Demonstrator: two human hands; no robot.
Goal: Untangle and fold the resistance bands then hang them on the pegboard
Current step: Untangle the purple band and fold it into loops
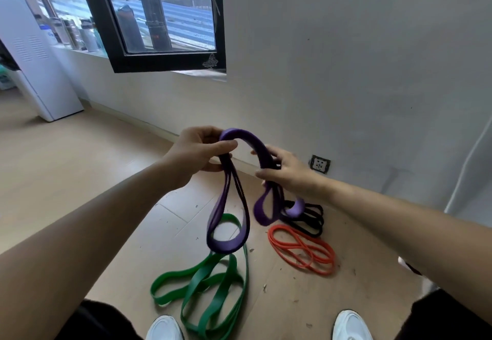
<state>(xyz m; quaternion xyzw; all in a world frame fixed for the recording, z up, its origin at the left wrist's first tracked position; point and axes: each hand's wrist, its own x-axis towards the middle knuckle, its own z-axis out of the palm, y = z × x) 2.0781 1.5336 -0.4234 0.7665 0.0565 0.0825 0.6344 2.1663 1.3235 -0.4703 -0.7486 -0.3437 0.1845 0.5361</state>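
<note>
A purple resistance band (229, 244) hangs in the air in front of me, arched between both hands. My left hand (197, 152) pinches its left side, from which a long loop dangles. My right hand (286, 170) grips the right side, where shorter loops hang down. On the wooden floor lie a wide green band (213, 283) in tangled loops between my feet, an orange band (302, 250) coiled to the right, and a black band (310, 218) by the wall, partly behind the purple loops. No pegboard is in view.
A grey wall (359, 73) with a low power socket (320, 164) stands ahead. An open black-framed window (159, 57) juts out at upper left. A white appliance (29, 55) stands at far left. My white shoes (165, 329) are at the bottom edge.
</note>
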